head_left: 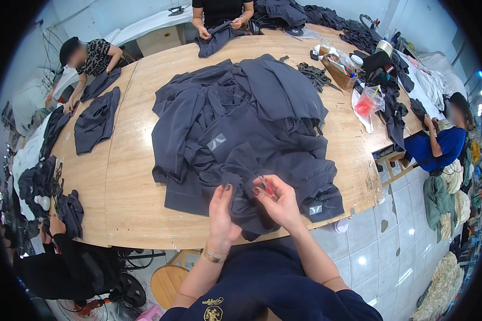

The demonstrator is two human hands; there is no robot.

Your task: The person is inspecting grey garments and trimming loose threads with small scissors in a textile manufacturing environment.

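Observation:
A large heap of dark grey garments [209, 125] lies on the wooden table in front of me, with a pale patch on one of them. At the heap's near edge my left hand [222, 214] is closed on a bunched part of a dark grey garment [245, 206]. Just right of it, my right hand [279, 202] is closed around small thread snips [266, 186] with red on the handle. Their tip points toward the cloth by my left hand; the fingers hide part of the tool.
The wooden table [128, 182] curves around me. On its right stand an open box [340, 75] of small items and a bag with a red drink [365, 104]. Several people handle dark cloth around the table. A round wooden stool [168, 283] stands below its near edge.

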